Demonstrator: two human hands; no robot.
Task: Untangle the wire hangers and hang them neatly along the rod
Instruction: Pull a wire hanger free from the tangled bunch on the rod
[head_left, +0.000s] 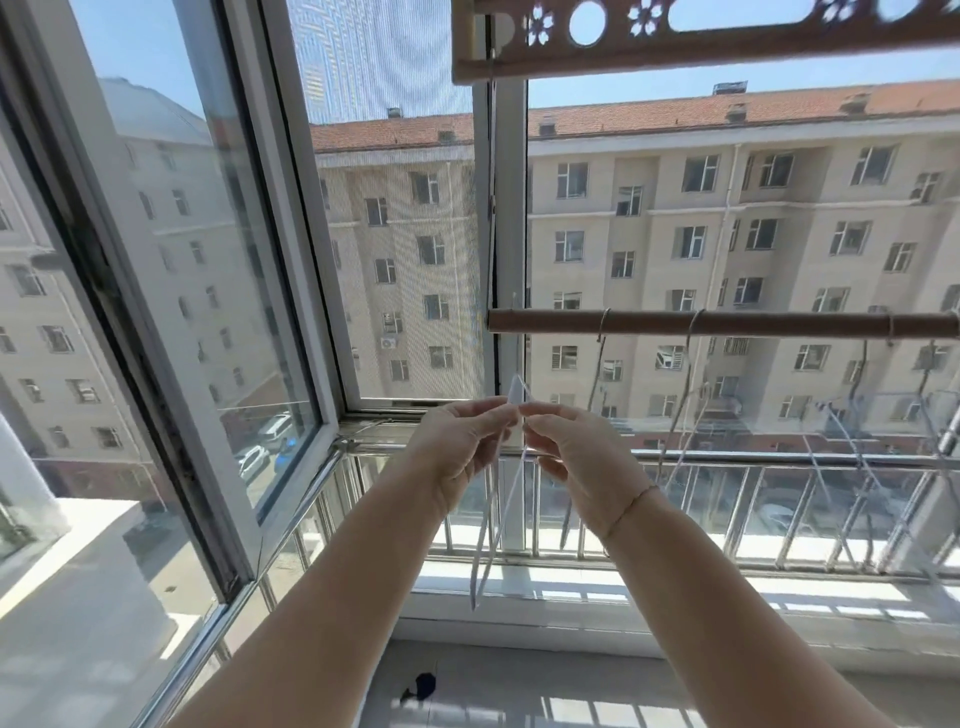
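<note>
Colour log, head view. I record a thin white wire hanger (493, 551), plain and unmarked. The brown cylindrical rod (737, 323) is uniform in tone, and the dull grey wire hangers (688, 364) on it are unpatterned. The tan flat overhead panel (597, 57) has a cut-out pattern of five-petal flowers and round holes. The fine grey insect mesh (384, 104) shows rippled moiré. I also note:
- white window frames (511, 208)
- a silver barred railing (753, 499)
- a beige apartment block (675, 208) with an orange-red tiled roof (675, 111)
- a small dark navy object (423, 685) on the pale grey floor (493, 691)
</note>
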